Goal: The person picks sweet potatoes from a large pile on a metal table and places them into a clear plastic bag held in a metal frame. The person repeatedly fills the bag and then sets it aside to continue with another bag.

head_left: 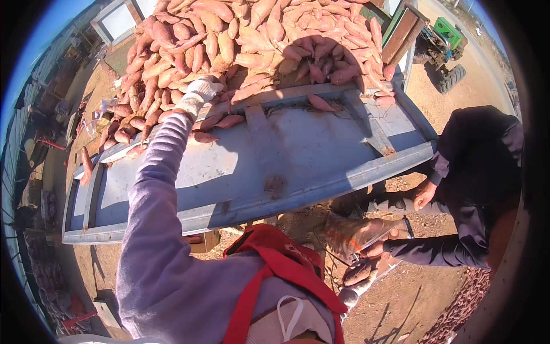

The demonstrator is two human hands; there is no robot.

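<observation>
A large heap of reddish sweet potatoes point(252, 46) lies across the top of the view. My left hand point(203, 92), in a white glove, reaches onto the near edge of this heap, its fingers curled down over a sweet potato. Low on the right, my right hand point(349, 296) is also gloved in white and partly hidden by my body. It cradles a few sweet potatoes point(359, 272) beside a clear plastic bag point(349, 232). A co-worker's bare hand point(375, 249) touches that bag, and their other hand point(424, 195) hangs above it.
A blue-grey metal side panel point(275, 149) slopes between me and the heap, with a few loose sweet potatoes on it. The co-worker point(475, 178), in dark clothes, bends in at right. More sweet potatoes point(464, 304) cover the ground at lower right. A green tractor point(447, 40) stands beyond.
</observation>
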